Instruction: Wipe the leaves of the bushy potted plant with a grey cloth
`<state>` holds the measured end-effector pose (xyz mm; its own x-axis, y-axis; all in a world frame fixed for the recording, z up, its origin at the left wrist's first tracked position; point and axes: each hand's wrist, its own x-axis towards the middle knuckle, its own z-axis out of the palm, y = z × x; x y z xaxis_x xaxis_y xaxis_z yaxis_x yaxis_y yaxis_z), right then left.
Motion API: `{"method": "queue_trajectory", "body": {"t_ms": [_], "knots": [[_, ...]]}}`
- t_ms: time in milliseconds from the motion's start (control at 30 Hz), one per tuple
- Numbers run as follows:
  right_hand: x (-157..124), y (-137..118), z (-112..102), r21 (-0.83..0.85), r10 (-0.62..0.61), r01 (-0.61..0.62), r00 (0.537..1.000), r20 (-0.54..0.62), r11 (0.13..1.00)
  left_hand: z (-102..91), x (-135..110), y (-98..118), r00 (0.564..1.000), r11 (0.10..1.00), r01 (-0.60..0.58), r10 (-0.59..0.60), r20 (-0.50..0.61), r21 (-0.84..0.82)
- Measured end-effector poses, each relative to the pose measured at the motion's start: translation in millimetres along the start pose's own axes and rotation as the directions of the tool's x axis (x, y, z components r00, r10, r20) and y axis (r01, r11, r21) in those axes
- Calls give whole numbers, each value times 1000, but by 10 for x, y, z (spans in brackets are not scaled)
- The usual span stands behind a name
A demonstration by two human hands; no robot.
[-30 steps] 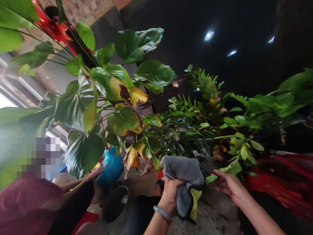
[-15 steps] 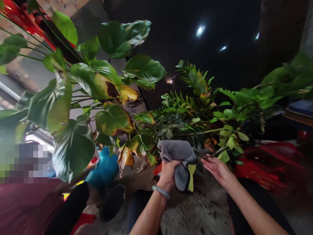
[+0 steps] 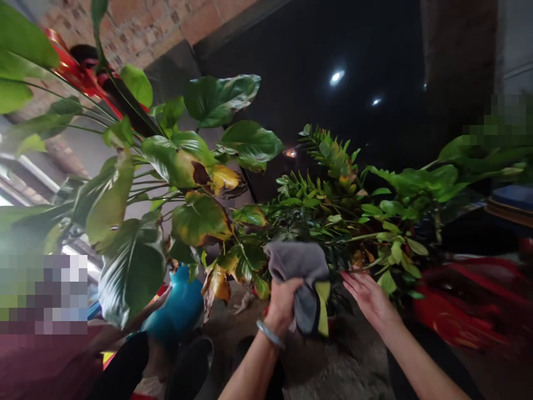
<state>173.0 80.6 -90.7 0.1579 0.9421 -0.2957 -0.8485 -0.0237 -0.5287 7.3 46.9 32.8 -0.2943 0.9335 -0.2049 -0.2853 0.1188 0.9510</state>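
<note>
My left hand [image 3: 283, 304], with a pale bangle at its wrist, is closed round a grey cloth [image 3: 297, 261] with dark edging and a yellow-green patch. The cloth hangs in front of low, leafy green plants [image 3: 320, 203]. To its right, my right hand [image 3: 366, 294] is held with its fingers stretched out, near the lower leaves of those plants; nothing shows in it. Large broad leaves [image 3: 200, 219], some browned and yellowed at the edges, spread out to the left of the cloth.
A co-worker in a maroon top [image 3: 45, 364] sits at the left, beside a turquoise vessel [image 3: 179, 305]. Red bags [image 3: 470, 303] lie at the right. A dark glossy panel [image 3: 353, 61] stands behind the plants, with a brick wall [image 3: 166, 25] at upper left.
The view has tilted upward slightly, so the plants sit lower in the picture. My left hand still grips the cloth, and my right hand stays outstretched beside it.
</note>
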Motion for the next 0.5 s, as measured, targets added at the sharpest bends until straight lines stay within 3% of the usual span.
{"method": "queue_trajectory", "body": {"t_ms": [67, 133, 233, 333, 400, 500], "knots": [[10, 22, -28, -16, -19, 19, 1000, 14, 1000, -57, -146, -118, 989, 991, 119, -124, 85, 63], [23, 36, -54, -24, -31, 31, 999, 28, 999, -57, -215, -32, 985, 990, 113, -122, 122, 79], [45, 41, -78, -20, -15, 16, 1000, 26, 1000, 81, -119, 351, 993, 994, -104, 103, 59, 26], [63, 45, -82, -18, 6, -5, 1000, 29, 1000, 265, 103, 609, 945, 938, -328, 324, -46, -116], [68, 49, -79, -13, 13, -12, 1000, 27, 1000, 318, 207, 536, 934, 921, -358, 350, -77, -156], [57, 45, -71, 1, 30, -30, 999, 16, 1000, 229, 178, 119, 974, 969, -225, 222, -40, -105]]}}
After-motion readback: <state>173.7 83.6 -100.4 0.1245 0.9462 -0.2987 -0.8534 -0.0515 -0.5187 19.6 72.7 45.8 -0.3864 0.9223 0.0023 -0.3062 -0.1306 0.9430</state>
